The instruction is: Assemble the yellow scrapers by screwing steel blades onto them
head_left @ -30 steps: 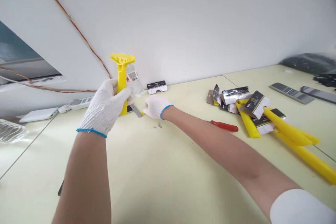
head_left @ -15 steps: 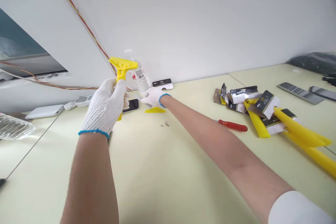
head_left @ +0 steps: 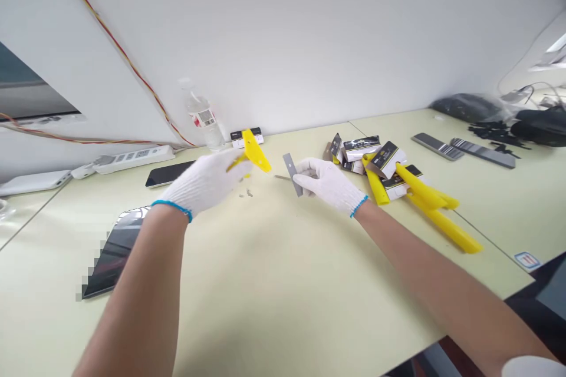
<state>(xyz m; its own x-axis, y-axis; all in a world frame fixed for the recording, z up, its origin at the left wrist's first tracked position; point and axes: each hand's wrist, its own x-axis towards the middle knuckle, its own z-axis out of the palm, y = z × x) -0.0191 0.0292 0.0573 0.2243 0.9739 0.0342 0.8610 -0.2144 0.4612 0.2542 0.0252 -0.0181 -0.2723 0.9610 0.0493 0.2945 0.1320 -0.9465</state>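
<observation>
My left hand (head_left: 216, 179), in a white knit glove with a blue cuff, is closed around a yellow plastic scraper (head_left: 254, 150), its wide head tilted toward the right. Opposite it, my gloved right hand (head_left: 325, 182) pinches a flat grey metal blade (head_left: 292, 174) with a small hole, held above the table. The blade and the scraper head are apart. Behind the blade shows a thin metal shaft (head_left: 280, 177); its other end is hidden by my right hand. A few small screws (head_left: 249, 192) lie on the table below the scraper.
Yellow scrapers with black-and-white card packaging (head_left: 389, 162) are heaped at the right. Behind stand a plastic bottle (head_left: 206, 121) and a black card (head_left: 236, 136) against the wall. A phone (head_left: 168, 174), a dark tablet (head_left: 115, 253) and a power strip (head_left: 135, 159) lie left; grey strips (head_left: 481, 153) lie far right.
My right hand has come back toward the right from near the bottle, now with the grey blade. My left hand has lowered and tipped the scraper rightward. The view has shifted right.
</observation>
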